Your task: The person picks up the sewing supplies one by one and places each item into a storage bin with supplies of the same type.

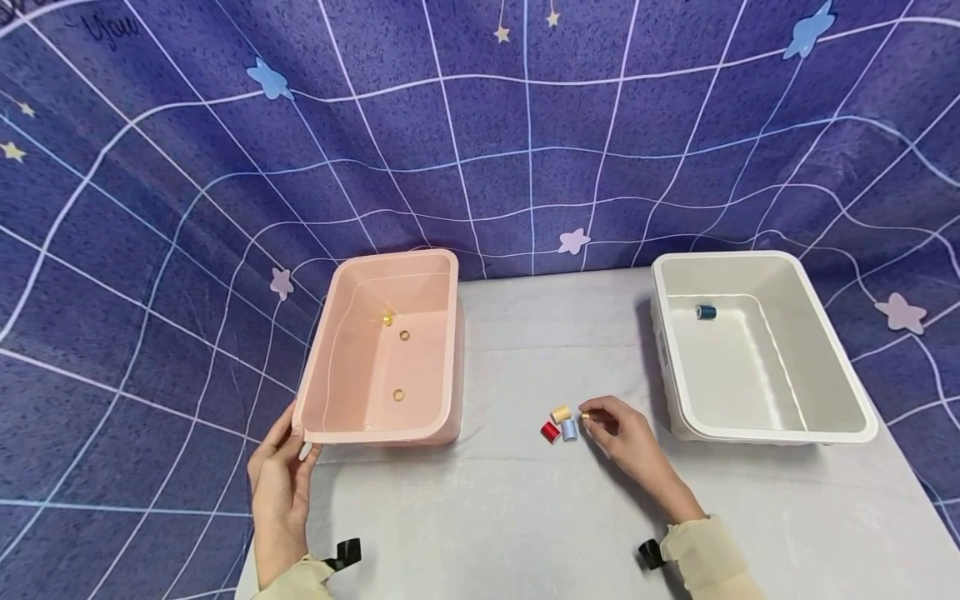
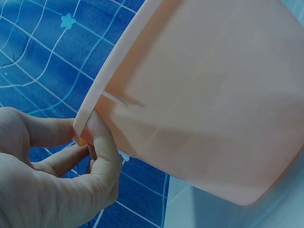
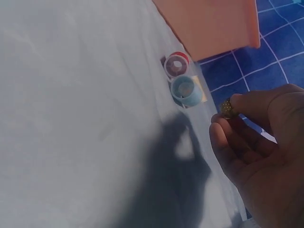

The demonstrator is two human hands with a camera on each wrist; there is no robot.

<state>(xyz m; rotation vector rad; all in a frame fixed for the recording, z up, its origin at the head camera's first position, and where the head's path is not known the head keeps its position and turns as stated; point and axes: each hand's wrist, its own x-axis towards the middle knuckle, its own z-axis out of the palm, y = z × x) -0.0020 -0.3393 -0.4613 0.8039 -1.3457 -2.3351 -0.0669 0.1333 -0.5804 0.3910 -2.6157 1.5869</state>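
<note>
My left hand (image 1: 281, 483) grips the near left corner of a pink plastic bin (image 1: 453, 350), its thumb and fingers around the rim (image 2: 97, 95). My right hand (image 1: 626, 442) pinches a small gold dimpled thimble (image 3: 229, 109) between thumb and fingertips, over the table just right of some thread spools. Those are a yellow spool (image 1: 560, 413), a red spool (image 1: 551, 432) and a light blue spool (image 1: 569, 430), close together. Inside the pink bin lie a gold thimble (image 1: 387, 319) and two gold rings (image 1: 399, 395), one farther back.
A white bin (image 1: 765, 437) stands at the right with a dark teal spool (image 1: 705, 312) inside. Pale cloth (image 1: 480, 517) covers the table. A blue-purple curtain (image 1: 487, 133) with lines and stars hangs behind and down the left side.
</note>
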